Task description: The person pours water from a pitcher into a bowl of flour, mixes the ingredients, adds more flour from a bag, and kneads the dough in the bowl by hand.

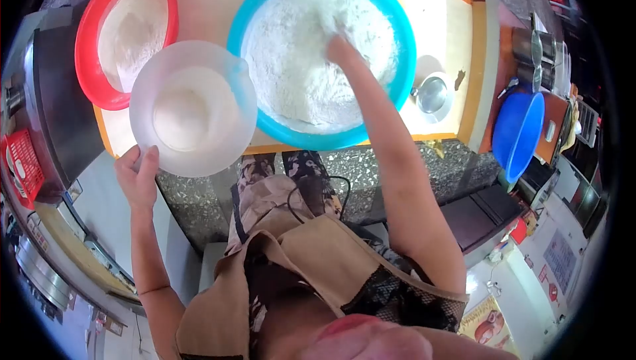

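My left hand (138,178) grips the near rim of a translucent plastic bowl (245,128) with a pouring lip, thumb over the edge. Something whitish, perhaps liquid, lies in its bottom. The bowl is beside a large turquoise basin (405,35) and overlaps its left edge. White flour-like powder (298,81) fills the basin. My right hand (341,50) reaches down into that powder near the middle; its fingers are buried and blurred. Behind the bowl, at the far left, stands a red basin (86,68) with more pale powder in it.
On the right of the pale tabletop (457,38) is a small metal cup (433,93). A blue basin (517,134) stands beyond the table's right edge. A dark appliance (63,101) borders the left side, with a red plastic basket (25,164) farther out.
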`<state>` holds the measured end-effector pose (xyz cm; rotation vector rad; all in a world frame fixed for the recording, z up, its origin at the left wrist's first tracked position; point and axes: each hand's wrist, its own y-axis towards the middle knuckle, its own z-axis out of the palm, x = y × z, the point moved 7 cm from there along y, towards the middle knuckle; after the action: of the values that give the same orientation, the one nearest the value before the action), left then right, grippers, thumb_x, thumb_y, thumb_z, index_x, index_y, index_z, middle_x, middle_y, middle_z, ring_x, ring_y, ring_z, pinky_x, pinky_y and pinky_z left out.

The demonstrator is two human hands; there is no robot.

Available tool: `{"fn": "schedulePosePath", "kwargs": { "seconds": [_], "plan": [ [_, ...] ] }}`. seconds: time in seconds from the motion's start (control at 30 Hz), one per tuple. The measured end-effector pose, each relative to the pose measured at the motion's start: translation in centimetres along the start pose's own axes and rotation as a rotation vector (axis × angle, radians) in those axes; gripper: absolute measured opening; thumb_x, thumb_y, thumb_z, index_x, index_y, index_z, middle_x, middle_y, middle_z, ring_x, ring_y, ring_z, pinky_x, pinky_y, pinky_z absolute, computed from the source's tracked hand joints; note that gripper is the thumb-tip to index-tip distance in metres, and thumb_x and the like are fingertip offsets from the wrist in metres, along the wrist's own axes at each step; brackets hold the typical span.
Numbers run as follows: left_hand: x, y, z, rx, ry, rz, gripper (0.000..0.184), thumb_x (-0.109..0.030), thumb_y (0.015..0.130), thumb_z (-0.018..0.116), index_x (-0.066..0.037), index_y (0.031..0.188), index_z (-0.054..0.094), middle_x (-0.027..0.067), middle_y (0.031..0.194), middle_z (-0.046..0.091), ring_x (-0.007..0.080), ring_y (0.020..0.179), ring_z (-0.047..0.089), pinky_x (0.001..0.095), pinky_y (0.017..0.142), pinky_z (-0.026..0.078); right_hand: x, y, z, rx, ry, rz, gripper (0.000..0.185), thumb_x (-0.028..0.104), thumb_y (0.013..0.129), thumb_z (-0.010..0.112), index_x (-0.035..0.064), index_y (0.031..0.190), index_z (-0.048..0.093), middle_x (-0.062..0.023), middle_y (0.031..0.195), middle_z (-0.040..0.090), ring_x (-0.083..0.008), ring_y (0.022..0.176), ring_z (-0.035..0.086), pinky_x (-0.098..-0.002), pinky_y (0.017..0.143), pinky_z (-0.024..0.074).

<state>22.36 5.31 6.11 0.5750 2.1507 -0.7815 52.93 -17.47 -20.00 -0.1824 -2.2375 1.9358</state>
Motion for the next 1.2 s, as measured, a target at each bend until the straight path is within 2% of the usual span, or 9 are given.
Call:
{"fn": "schedulePosePath", "kwargs": {
  "seconds": [0.07, 0.23, 0.47, 0.53, 0.73, 0.87, 0.93, 1.07, 1.2],
  "plan": [
    [0.0, -0.2, -0.1, 0.010, 0.000, -0.027, 0.019, -0.017, 0.079, 0.055, -0.003, 0.066, 0.055, -0.0052, 0.052, 0.044, 0.0016, 0.046, 0.034, 0.0174, 0.042, 0.025, 0.1, 1.4, -3.5, -1.058, 0.634, 0.089, 0.076, 0.007, 0.063, 0.055, 0.0122, 0.131, 0.023, -0.0227, 0.117, 0.044, -0.0337, 0.119, 0.031, -0.0506, 0.101, 0.0128],
    [-0.8, -0.1, -0.1, -0.035, 0.002, -0.075, 0.027, -0.016, 0.077, 0.056, 0.001, 0.058, 0.048, -0.0032, 0.051, 0.043, 0.0044, 0.050, 0.036, 0.0209, 0.044, 0.028, 7.6, -0.7, 1.1, -1.014, 0.533, 0.043, 0.080, 0.008, 0.063, 0.055, 0.0122, 0.133, 0.018, -0.0254, 0.125, 0.034, -0.0331, 0.125, 0.019, -0.0497, 0.101, 0.0122],
    [-1.2, -0.6, 0.3, 0.002, -0.020, -0.017, 0.023, -0.017, 0.077, 0.055, 0.003, 0.066, 0.053, -0.0028, 0.056, 0.046, 0.0043, 0.053, 0.038, 0.0198, 0.046, 0.029, -2.4, -4.6, 2.0, -1.162, 0.878, 0.145, 0.076, 0.010, 0.065, 0.054, 0.0113, 0.132, 0.020, -0.0254, 0.126, 0.032, -0.0332, 0.124, 0.022, -0.0455, 0.100, 0.0191],
    [-1.3, -0.6, 0.1, 0.011, -0.005, -0.028, 0.023, -0.017, 0.077, 0.055, 0.004, 0.067, 0.054, -0.0027, 0.056, 0.047, 0.0043, 0.053, 0.038, 0.0195, 0.047, 0.029, -1.5, -2.1, -2.5, -0.745, 0.823, 0.061, 0.072, 0.019, 0.067, 0.059, 0.0090, 0.130, 0.026, -0.0228, 0.128, 0.031, -0.0327, 0.121, 0.028, -0.0432, 0.099, 0.0218],
    [-0.8, -0.7, 0.1, 0.010, -0.037, -0.062, 0.024, -0.017, 0.078, 0.055, 0.004, 0.066, 0.054, -0.0034, 0.056, 0.045, 0.0040, 0.054, 0.037, 0.0194, 0.047, 0.028, 8.6, -0.8, -1.1, -1.042, 0.575, -0.148, 0.055, 0.007, 0.066, 0.054, 0.0051, 0.119, 0.041, -0.0179, 0.120, 0.042, -0.0326, 0.116, 0.034, -0.0403, 0.099, 0.0236],
    [-0.3, -0.7, -0.2, 0.018, 0.030, -0.016, 0.021, -0.018, 0.079, 0.053, 0.000, 0.069, 0.056, -0.0028, 0.054, 0.045, 0.0036, 0.049, 0.037, 0.0189, 0.044, 0.027, 5.6, -12.2, 3.1, -1.216, 1.450, -0.530, 0.064, 0.002, 0.065, 0.058, 0.0052, 0.125, 0.035, -0.0192, 0.119, 0.044, -0.0332, 0.112, 0.040, -0.0389, 0.094, 0.0309],
    [-0.7, -0.7, 0.0, -0.001, -0.011, -0.042, 0.021, -0.016, 0.077, 0.054, 0.000, 0.064, 0.051, -0.0038, 0.054, 0.043, 0.0034, 0.050, 0.035, 0.0194, 0.044, 0.027, 2.3, -13.2, 7.3, -1.432, 0.733, 0.027, 0.072, 0.011, 0.063, 0.066, 0.0040, 0.126, 0.032, -0.0226, 0.124, 0.036, -0.0335, 0.115, 0.037, -0.0379, 0.094, 0.0325],
    [-0.5, -0.4, -0.1, -0.025, -0.051, -0.057, 0.022, -0.013, 0.075, 0.055, 0.001, 0.060, 0.047, -0.0047, 0.054, 0.041, 0.0032, 0.052, 0.034, 0.0199, 0.045, 0.026, -4.2, -8.5, 11.5, -1.199, 1.112, 0.492, 0.041, 0.019, 0.075, 0.053, -0.0010, 0.110, 0.047, -0.0178, 0.107, 0.052, -0.0273, 0.103, 0.047, -0.0358, 0.088, 0.0356],
    [0.5, -0.7, -1.0, 0.042, 0.029, 0.001, 0.024, -0.015, 0.075, 0.055, 0.001, 0.059, 0.047, -0.0047, 0.053, 0.041, 0.0030, 0.052, 0.033, 0.0200, 0.045, 0.024, -8.8, -2.1, 8.9, -1.456, 1.237, 0.158, 0.033, 0.023, 0.081, 0.045, -0.0009, 0.104, 0.051, -0.0153, 0.097, 0.054, -0.0211, 0.094, 0.049, -0.0316, 0.081, 0.0387]
  ]
}}
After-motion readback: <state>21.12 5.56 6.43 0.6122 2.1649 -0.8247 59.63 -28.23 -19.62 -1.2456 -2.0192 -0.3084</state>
